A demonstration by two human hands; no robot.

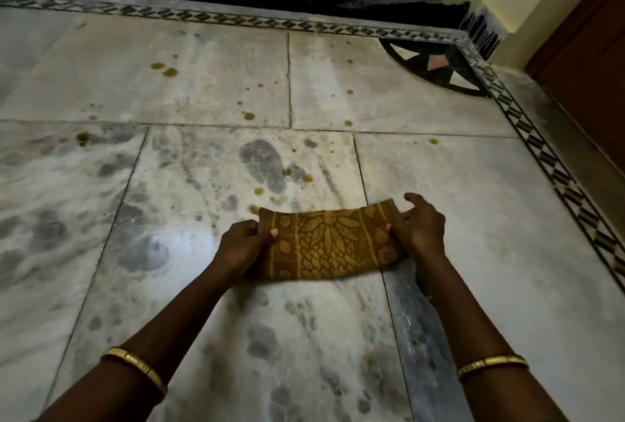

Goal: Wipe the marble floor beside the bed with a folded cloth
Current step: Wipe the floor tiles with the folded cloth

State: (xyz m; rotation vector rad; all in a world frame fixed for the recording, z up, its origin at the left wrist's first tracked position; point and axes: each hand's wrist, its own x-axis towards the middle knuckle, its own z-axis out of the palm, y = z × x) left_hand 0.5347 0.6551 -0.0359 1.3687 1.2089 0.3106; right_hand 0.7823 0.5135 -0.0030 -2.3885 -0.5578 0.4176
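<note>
Pinching folded cloth (326, 244) ends w/ both hands, left (241, 240) & right (421, 230); marble floor (209, 90) stains, footprints all left, wiping barely begun imo.

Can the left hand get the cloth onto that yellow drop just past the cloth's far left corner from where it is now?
Probably yes. The left hand grips the left end of the folded cloth, and the yellow drop lies just beyond that corner on bare marble floor. Nothing stands between them; a short push forward should cover it.
</note>
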